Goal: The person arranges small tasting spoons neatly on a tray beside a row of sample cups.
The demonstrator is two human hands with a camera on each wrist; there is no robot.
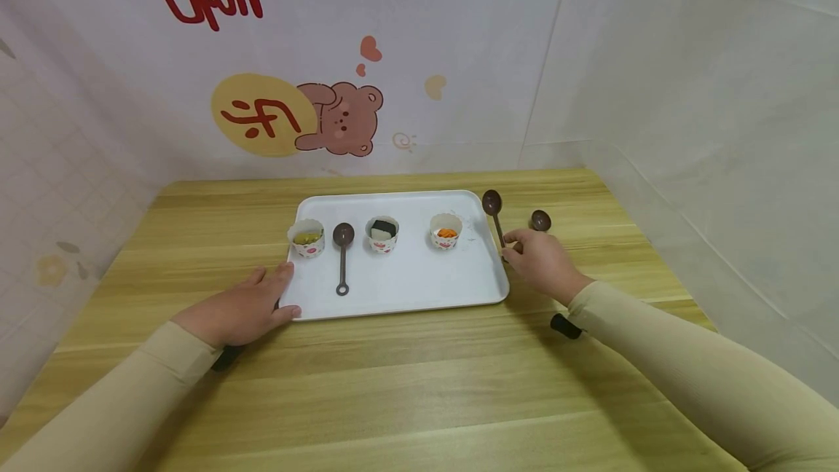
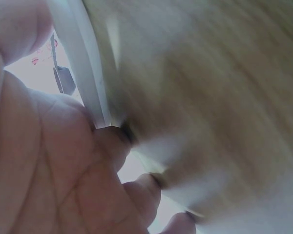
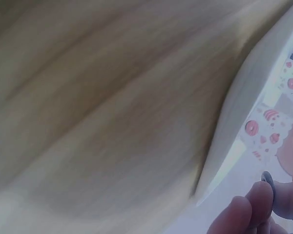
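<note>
My right hand pinches the handle of a brown spoon by the right edge of a white tray. In the right wrist view the end of the spoon handle shows between thumb and finger. My left hand rests at the tray's left edge, fingers extended beside it and thumb at the front corner. A second brown spoon lies on the tray between a paper cup of green food and a cup with black and white pieces. Farther right stands a cup of orange food.
A small round brown bowl lies on the wooden table just beyond my right hand. White crumbs lie near the orange food's cup. A printed white curtain closes off the back and both sides.
</note>
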